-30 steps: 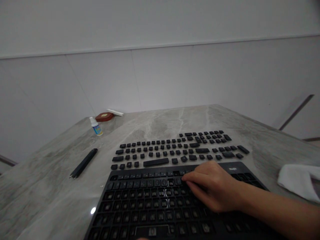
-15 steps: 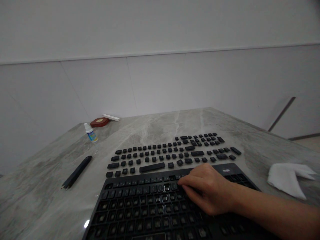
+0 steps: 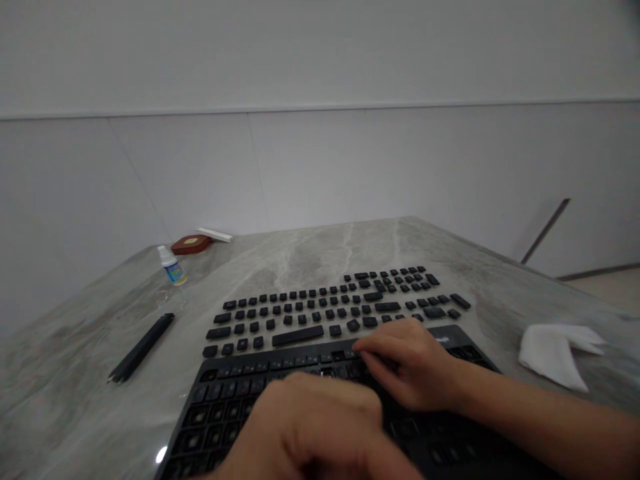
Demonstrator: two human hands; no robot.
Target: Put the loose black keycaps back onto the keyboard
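A black keyboard base [image 3: 220, 400] with its keycaps taken off lies on the grey marble table [image 3: 310, 257] close in front of me. The loose black keycaps [image 3: 325, 310] are laid out in rows just beyond it. My right hand [image 3: 415, 367] rests palm down on the keyboard's upper rows, fingers stretched out toward the left, holding nothing. My left hand [image 3: 310, 433] comes up at the bottom of the view over the keyboard's near part. It is blurred and seen from the back, so its fingers are hard to read.
A crumpled white cloth [image 3: 555, 347] lies to the right of the keyboard. On the left are a long black tool [image 3: 140, 347], a small white bottle [image 3: 171, 267], a red-brown flat case [image 3: 191, 243] and a white strip [image 3: 215, 234]. A white wall stands behind the table.
My left hand has risen into view over the near part of the keyboard. My right hand stays on the upper rows. The camera has shifted slightly.
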